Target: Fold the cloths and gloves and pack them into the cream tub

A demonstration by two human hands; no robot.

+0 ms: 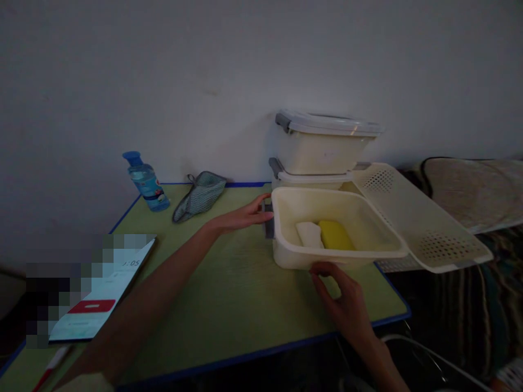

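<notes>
My left hand (pixel 251 213) reaches across to the left end of a white plastic box (pixel 339 261), its fingers and thumb closed around the grey latch (pixel 268 220) there. Low against the front wall of that box is my right hand (pixel 341 294), with thumb and forefinger curled into a ring; whether anything is between the tips I cannot make out. The box has no lid on. Inside it lie a white block (pixel 309 235) and a yellow sponge-like block (pixel 335 235), side by side.
Behind the box stand stacked lidded boxes (pixel 327 149). A perforated white basket (pixel 420 218) sticks out past the table's right edge. Further left are a blue bottle (pixel 147 185), a grey-blue cloth (pixel 202 195) and a lit tablet (pixel 102 294) on the green table (pixel 237 310).
</notes>
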